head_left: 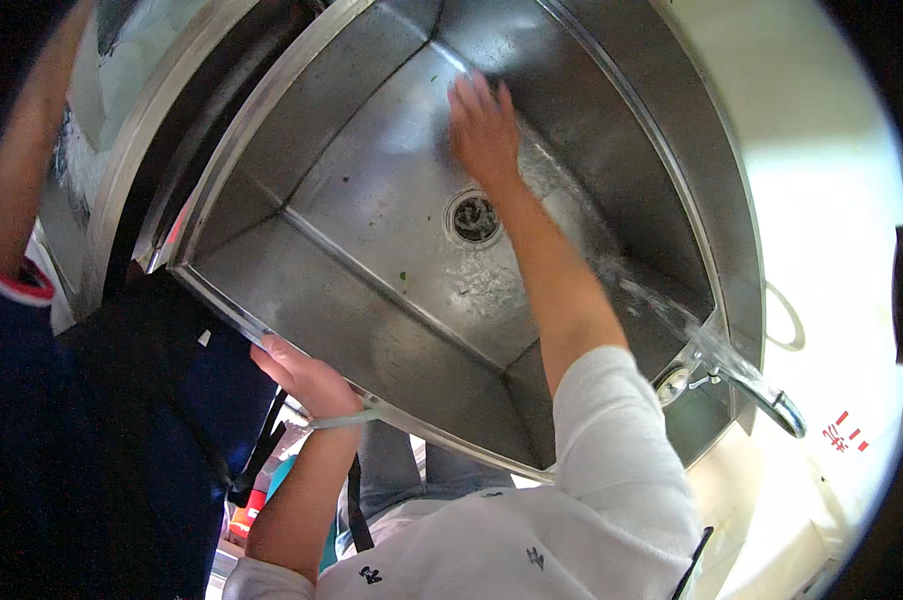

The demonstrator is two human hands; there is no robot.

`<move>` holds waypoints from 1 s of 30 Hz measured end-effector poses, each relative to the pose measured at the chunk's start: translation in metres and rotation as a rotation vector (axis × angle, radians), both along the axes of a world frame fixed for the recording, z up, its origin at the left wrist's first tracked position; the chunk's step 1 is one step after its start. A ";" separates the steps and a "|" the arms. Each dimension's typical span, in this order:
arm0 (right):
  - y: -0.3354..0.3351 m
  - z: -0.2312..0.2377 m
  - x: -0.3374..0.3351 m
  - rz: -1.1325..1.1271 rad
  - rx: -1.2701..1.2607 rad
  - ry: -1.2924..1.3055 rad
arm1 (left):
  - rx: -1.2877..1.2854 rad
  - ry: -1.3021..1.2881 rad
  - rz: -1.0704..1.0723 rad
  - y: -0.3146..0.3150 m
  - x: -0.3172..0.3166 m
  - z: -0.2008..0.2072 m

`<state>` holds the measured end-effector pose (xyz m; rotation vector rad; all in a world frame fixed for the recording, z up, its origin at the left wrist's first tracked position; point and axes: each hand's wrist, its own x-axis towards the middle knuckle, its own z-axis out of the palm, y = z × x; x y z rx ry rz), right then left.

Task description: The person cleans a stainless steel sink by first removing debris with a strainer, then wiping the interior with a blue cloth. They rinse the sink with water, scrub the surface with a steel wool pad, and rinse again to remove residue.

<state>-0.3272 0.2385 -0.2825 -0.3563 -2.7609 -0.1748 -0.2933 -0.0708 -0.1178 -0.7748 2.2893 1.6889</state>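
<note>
A deep stainless steel sink (346,185) fills the middle of the view. My right hand (484,135) reaches far into it, beyond the drain (473,218). Its fingers are stretched out, slightly apart and blurred, near where the bottom meets the far wall; they hold nothing I can see. My left hand (311,380) grips the near rim at the lower left, with its fingers bent over the edge. Water runs from a curved metal faucet (789,412) on the right into the sink, and shallow water ripples by the drain. Small green scraps (403,275) lie on the sink bottom.
Close on my left stands another person in dark clothes (141,400), whose bare arm (23,160) reaches toward a neighbouring basin (136,150). A pale wall (821,190) with red markings borders the sink on the right. A round metal fitting (671,385) sits below the faucet.
</note>
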 end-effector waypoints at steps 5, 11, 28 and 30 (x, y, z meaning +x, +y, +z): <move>0.070 0.084 -0.079 0.197 0.808 -0.338 | -0.070 0.034 0.034 -0.002 0.000 -0.006; 0.088 -0.040 0.035 -0.032 0.491 -0.640 | 0.023 0.000 0.032 0.008 0.000 0.006; -0.013 -0.081 -0.012 -0.198 -0.361 -0.079 | 0.034 -0.033 0.060 0.009 -0.001 0.010; -0.048 -0.074 0.042 -0.171 -0.406 -0.082 | 0.036 -0.046 0.067 0.007 -0.002 0.010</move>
